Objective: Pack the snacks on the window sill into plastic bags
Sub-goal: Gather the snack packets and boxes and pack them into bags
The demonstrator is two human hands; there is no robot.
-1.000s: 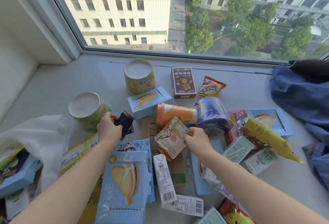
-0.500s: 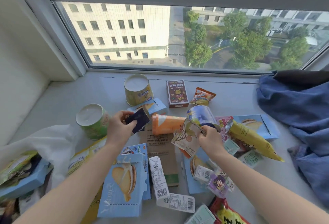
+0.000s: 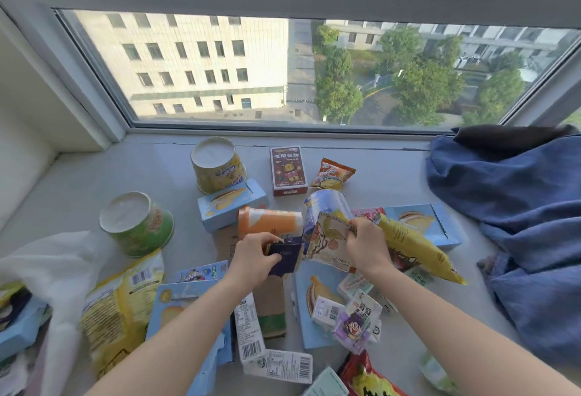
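Observation:
My left hand (image 3: 251, 258) pinches a small dark purple packet (image 3: 284, 258) above the middle of the pile. My right hand (image 3: 366, 244) grips the top edge of a pale snack pouch with a tree picture (image 3: 327, 240), lifted off the sill. The two packets hang side by side and nearly touch. A white plastic bag (image 3: 53, 269) lies at the left with blue boxes and packets inside. Snacks cover the grey window sill (image 3: 94, 181): an orange tube (image 3: 267, 221), a long yellow bag (image 3: 415, 249), light blue boxes (image 3: 231, 207).
Two upturned cups, one yellow (image 3: 217, 166) and one green (image 3: 136, 224), stand at the back left. A brown-red box (image 3: 287, 170) and an orange packet (image 3: 331, 174) lie near the window. Blue cloth (image 3: 518, 207) is heaped at the right. White cartons (image 3: 250, 329) lie near me.
My left hand has carried the dark packet rightward toward the right hand. My right hand has lifted the tree pouch higher. The camera has tilted up.

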